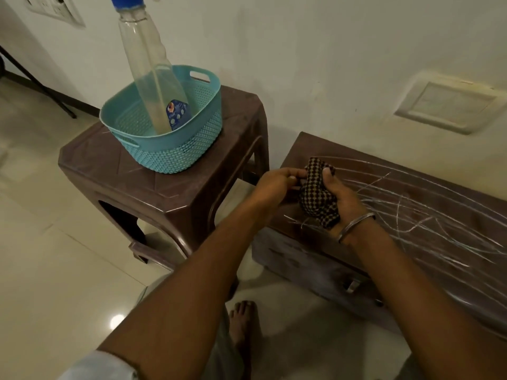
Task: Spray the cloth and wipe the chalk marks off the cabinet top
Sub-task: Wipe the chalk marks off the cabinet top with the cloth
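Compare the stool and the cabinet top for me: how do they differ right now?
The cabinet top is covered in white chalk marks; the stool shows only a few faint lines. The stool carries a teal basket with the spray bottle; the cabinet top carries nothing, though both hands bunch the checked cloth above it. Both are dark brown.

Both hands bunching a dark checked cloth (318, 198) above the chalk-scrawled cabinet top (428, 215), right hand (344, 201) cupped around it, left hand (277, 185) pinching its edge, clear spray bottle (149, 69) leaning in a teal basket (175, 149) on the brown stool (115, 165) alongside.
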Motion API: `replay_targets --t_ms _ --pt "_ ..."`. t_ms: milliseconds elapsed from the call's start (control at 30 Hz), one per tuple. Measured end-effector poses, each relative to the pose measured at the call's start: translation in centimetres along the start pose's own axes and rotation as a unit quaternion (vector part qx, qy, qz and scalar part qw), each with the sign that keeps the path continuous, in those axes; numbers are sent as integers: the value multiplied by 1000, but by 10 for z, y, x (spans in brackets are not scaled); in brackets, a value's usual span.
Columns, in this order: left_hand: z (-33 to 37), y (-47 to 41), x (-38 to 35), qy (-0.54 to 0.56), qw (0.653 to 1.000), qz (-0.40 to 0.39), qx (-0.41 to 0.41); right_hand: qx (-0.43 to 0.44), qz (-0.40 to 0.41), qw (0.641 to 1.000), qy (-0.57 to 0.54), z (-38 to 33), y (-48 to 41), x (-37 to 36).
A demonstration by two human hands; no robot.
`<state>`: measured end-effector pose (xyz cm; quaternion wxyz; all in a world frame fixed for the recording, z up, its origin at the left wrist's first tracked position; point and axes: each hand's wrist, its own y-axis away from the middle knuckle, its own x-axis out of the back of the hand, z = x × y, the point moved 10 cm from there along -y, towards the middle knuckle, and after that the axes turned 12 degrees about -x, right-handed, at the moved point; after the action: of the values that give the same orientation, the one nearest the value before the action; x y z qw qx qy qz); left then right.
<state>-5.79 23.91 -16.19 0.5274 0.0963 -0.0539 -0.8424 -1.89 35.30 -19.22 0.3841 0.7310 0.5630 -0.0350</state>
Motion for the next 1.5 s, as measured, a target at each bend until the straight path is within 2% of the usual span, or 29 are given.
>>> replay_targets --t_ms 100,167,200,233,267,333,433,533,633,733,800,933,1033,1100,1167,1300,1500 --pt "10 -8 16 -185 977 10 -107 11 45 996 71 1 -7 1" --pt "-6 -11 41 -305 945 51 -106 46 115 983 137 -3 -8 6" --pt "-20 -14 56 -342 933 73 -83 81 152 966 193 -9 -8 8" --pt "-33 -16 70 -359 927 93 -57 128 185 934 279 -18 -7 6" --pt "-44 -19 80 -361 926 107 -32 180 206 884 380 -25 -5 -1" --pt "-61 -26 92 -336 934 122 11 254 204 785 526 -25 -7 -21" --pt "-74 -30 91 -268 952 146 30 274 167 711 626 1 -22 -40" --pt "-94 -29 93 -153 969 193 27 287 156 606 725 24 -30 -57" --pt "-111 -33 96 -64 975 213 32 284 124 566 764 34 -30 -66" --pt "-117 -37 90 17 974 223 33 316 108 525 783 37 -22 -73" --pt "-119 -37 87 56 970 233 30 308 111 528 783 33 -29 -74" --pt "-121 -41 89 59 965 253 16 234 150 575 770 12 -58 -71" --pt "-119 -43 89 50 968 245 4 203 157 583 771 8 -62 -73" --pt "-112 -49 85 11 979 204 -25 195 142 583 776 12 -54 -74" --pt "-104 -54 80 -45 985 159 -57 186 130 601 767 14 -50 -68" --pt "-91 -59 72 -152 978 113 -89 141 212 645 720 -12 -66 -45" --pt "-66 -77 54 -250 959 64 -119 150 275 645 697 -10 -57 -31"
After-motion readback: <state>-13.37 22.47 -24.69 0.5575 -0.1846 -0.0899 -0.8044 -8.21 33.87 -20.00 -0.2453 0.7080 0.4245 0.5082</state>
